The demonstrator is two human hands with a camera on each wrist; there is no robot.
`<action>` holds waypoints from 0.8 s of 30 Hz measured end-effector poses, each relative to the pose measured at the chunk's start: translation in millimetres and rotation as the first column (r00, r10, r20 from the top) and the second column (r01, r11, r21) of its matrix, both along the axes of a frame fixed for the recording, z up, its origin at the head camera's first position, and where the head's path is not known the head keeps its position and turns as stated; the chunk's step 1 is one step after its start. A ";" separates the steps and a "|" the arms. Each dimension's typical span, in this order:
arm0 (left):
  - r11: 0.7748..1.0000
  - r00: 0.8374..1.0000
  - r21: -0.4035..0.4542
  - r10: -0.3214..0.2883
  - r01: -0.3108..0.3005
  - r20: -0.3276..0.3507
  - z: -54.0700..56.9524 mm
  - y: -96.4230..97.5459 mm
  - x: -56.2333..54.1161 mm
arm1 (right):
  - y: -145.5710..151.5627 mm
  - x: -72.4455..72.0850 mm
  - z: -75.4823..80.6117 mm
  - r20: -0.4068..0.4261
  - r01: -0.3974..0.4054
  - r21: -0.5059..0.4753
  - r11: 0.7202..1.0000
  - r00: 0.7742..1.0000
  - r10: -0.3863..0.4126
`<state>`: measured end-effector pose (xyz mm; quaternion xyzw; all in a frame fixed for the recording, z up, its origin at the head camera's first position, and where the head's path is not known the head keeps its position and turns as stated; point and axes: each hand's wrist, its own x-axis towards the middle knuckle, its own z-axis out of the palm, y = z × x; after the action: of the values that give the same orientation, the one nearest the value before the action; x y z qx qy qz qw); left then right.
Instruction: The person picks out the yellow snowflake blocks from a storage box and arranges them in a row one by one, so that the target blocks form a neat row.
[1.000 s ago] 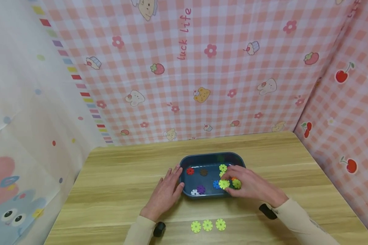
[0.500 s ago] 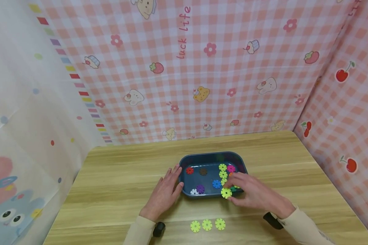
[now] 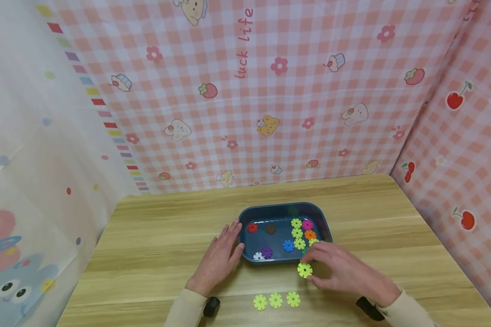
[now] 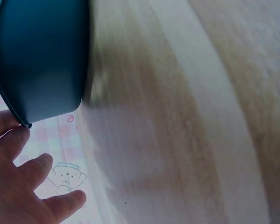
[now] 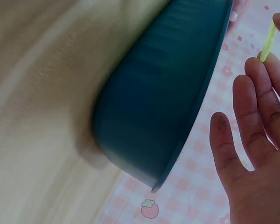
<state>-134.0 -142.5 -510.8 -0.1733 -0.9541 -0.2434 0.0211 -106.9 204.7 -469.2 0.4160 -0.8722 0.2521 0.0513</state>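
Right fingers (image 3: 318, 253) pinch a lime disc (image 3: 304, 273) whose thin edge could slip, dropping it beside the tray (image 3: 274, 213) that straight left fingers (image 3: 231, 234) touch.

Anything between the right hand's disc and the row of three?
Nothing visible: the right hand pinches the yellow-green disc near the tray, and only tabletop shows between it and the row of discs.
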 end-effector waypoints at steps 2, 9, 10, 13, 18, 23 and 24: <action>1.000 1.000 -0.002 -0.001 0.001 -0.002 -0.1 0.0 -0.3 | 0.8 3.5 -1.0 0.014 0.001 0.006 1.000 1.000 -0.001; 1.000 1.000 0.004 -0.003 0.003 -0.003 1.1 0.6 -0.5 | 4.1 16.5 -10.7 0.107 0.008 0.005 1.000 0.994 -0.009; 1.000 1.000 0.006 -0.003 0.003 -0.001 1.4 0.7 -0.5 | 4.7 17.7 -12.7 0.107 0.002 0.001 1.000 0.994 -0.002; 1.000 1.000 0.008 -0.003 0.003 0.004 2.2 1.0 -0.5 | 6.5 20.3 -18.8 0.113 -0.010 0.012 1.000 0.994 0.009; 1.000 1.000 0.007 -0.003 0.002 0.004 1.2 1.5 -0.6 | 8.8 24.2 -29.1 0.105 -0.030 0.055 0.998 0.994 0.024; 1.000 1.000 0.004 -0.001 0.000 0.015 0.5 1.5 -0.4 | 10.2 25.8 -38.3 0.138 -0.042 0.095 0.995 0.990 0.029; 1.000 1.000 0.005 0.000 0.000 0.014 0.2 1.5 -0.6 | 10.4 25.6 -39.8 0.146 -0.046 0.101 0.994 0.989 0.031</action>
<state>-134.6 -140.9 -510.7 -0.1716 -0.9536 -0.2467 0.0150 -81.3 215.1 -508.9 0.4155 -0.8774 0.2367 -0.0387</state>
